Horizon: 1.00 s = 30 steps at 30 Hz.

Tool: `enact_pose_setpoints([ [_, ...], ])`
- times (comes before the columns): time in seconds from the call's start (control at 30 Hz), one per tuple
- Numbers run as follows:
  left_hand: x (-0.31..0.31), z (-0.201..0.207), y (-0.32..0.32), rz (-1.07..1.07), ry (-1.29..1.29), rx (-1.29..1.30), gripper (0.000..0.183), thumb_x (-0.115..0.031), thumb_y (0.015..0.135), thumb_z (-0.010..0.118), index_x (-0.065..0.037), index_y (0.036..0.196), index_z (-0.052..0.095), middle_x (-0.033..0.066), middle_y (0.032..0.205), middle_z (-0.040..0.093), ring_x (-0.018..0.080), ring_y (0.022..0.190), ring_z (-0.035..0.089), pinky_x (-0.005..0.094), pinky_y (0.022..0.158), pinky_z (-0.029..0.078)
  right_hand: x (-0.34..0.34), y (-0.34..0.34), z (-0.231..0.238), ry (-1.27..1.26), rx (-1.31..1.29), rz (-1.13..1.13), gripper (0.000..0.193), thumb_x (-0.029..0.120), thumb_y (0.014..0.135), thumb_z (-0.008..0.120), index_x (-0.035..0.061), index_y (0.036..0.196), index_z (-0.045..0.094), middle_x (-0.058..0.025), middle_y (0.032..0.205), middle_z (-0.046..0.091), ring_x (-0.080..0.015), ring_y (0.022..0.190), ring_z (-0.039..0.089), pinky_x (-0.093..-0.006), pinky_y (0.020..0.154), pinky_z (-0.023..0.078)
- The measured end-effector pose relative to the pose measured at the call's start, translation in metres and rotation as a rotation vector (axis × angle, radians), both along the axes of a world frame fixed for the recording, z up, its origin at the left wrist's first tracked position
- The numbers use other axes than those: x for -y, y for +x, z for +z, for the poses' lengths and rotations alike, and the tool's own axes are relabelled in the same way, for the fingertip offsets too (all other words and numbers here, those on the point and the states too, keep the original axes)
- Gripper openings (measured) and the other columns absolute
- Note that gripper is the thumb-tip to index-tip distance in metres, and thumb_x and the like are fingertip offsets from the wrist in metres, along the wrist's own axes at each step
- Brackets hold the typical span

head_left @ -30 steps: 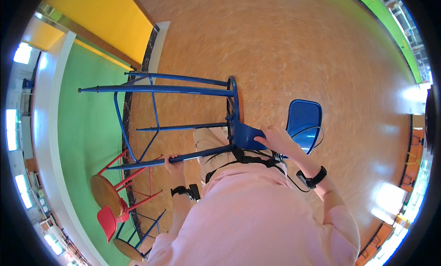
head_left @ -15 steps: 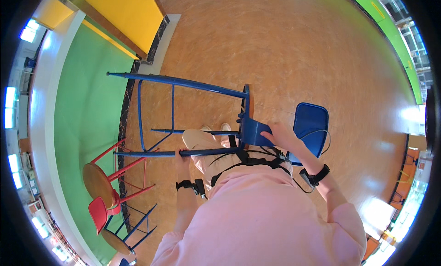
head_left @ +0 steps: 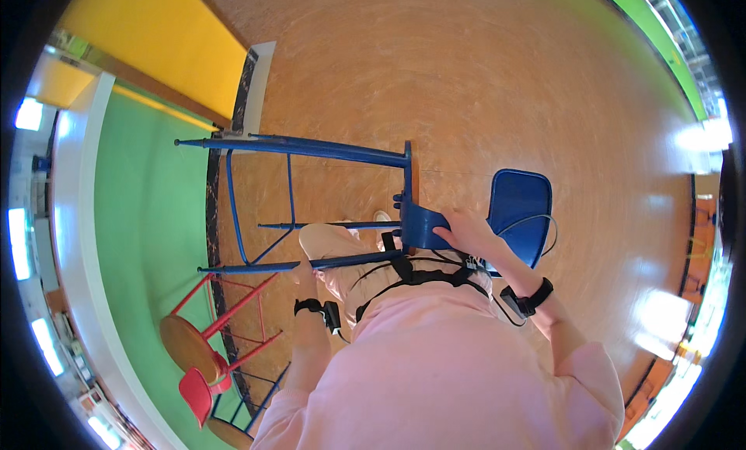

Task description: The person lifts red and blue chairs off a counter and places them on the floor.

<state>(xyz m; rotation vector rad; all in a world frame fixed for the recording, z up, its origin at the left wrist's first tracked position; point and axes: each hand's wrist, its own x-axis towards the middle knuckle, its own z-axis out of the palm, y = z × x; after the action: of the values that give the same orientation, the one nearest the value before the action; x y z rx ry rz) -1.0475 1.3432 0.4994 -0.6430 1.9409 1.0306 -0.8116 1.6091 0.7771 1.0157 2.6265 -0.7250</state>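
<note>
A tall blue metal chair (head_left: 342,154) is held tipped on its side in front of me, its legs pointing left and its blue backrest (head_left: 521,209) to the right. The seat (head_left: 415,172) is seen edge-on, with a brown face turned right. My left hand (head_left: 304,273) is closed around the nearest leg, most of its fingers hidden. My right hand (head_left: 468,231) grips the wide blue bracket (head_left: 423,226) between seat and backrest, its thumb on top.
At the left stand a red stool-height chair (head_left: 221,326) with a round brown seat and, nearer, another blue-legged chair (head_left: 231,433). A green counter wall (head_left: 148,217) runs along the left, with a yellow panel (head_left: 167,42) beyond. Brown floor (head_left: 497,85) spreads ahead.
The wall and red chair have shifted in view, the red chair sliding right and down. The held blue chair has turned slightly, and both hands keep their grip on it.
</note>
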Motion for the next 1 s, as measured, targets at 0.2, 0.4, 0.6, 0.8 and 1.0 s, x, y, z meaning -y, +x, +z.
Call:
enact_pose_setpoints([
  [0.2,-0.102,0.08,-0.012,-0.89,-0.494,-0.981,0.066,-0.027,0.064,0.063,0.007,0.112,0.034,0.0225,0.117,0.034,0.0331,0.109,0.032,0.0434,0.088,0.027,-0.002,0.006,-0.008,0.022,0.054,-0.03,0.029,0.024,0.072,0.057,-0.0021,0.082,0.051,-0.0185,0.072,0.056,-0.0343,0.068,0.056,-0.0402,0.059,0.045],
  [0.4,-0.295,0.157,0.022,-1.578,0.533,-1.398,0.064,-0.005,0.053,0.063,-0.003,0.112,0.037,0.0184,0.112,0.04,0.0331,0.106,0.036,0.0381,0.09,0.029,0.007,0.011,-0.012,0.058,0.004,-0.085,0.03,0.027,0.071,0.058,0.0002,0.08,0.052,-0.016,0.07,0.057,-0.0312,0.067,0.057,-0.0386,0.057,0.045],
  [0.6,-0.349,0.125,0.053,-2.17,0.168,-0.961,0.03,-0.026,0.058,0.066,-0.006,0.079,0.058,0.0163,0.075,0.058,0.0309,0.074,0.056,0.0394,0.063,0.046,0.013,0.018,-0.027,-0.013,-0.089,-0.218,0.026,0.024,0.07,0.058,0.0004,0.077,0.051,-0.0152,0.068,0.057,-0.0301,0.066,0.057,-0.0373,0.056,0.045],
  [0.8,-0.356,0.114,0.063,-2.16,0.136,-1.052,0.024,-0.028,0.06,0.064,-0.007,0.07,0.062,0.015,0.073,0.06,0.0294,0.072,0.058,0.0385,0.062,0.046,0.007,0.04,-0.026,-0.076,-0.181,-0.142,0.025,0.021,0.066,0.056,0.0024,0.08,0.047,-0.0144,0.072,0.055,-0.0317,0.065,0.055,-0.04,0.056,0.043],
  [1.0,-0.349,0.114,0.055,-2.14,0.067,-0.999,0.024,-0.025,0.062,0.064,-0.007,0.076,0.06,0.0147,0.078,0.059,0.0302,0.077,0.056,0.0391,0.064,0.045,-0.025,0.088,-0.011,0.165,-0.324,-0.288,0.018,0.014,0.067,0.056,0.005,0.082,0.052,-0.0135,0.085,0.054,-0.03,0.084,0.05,-0.0378,0.071,0.041],
])
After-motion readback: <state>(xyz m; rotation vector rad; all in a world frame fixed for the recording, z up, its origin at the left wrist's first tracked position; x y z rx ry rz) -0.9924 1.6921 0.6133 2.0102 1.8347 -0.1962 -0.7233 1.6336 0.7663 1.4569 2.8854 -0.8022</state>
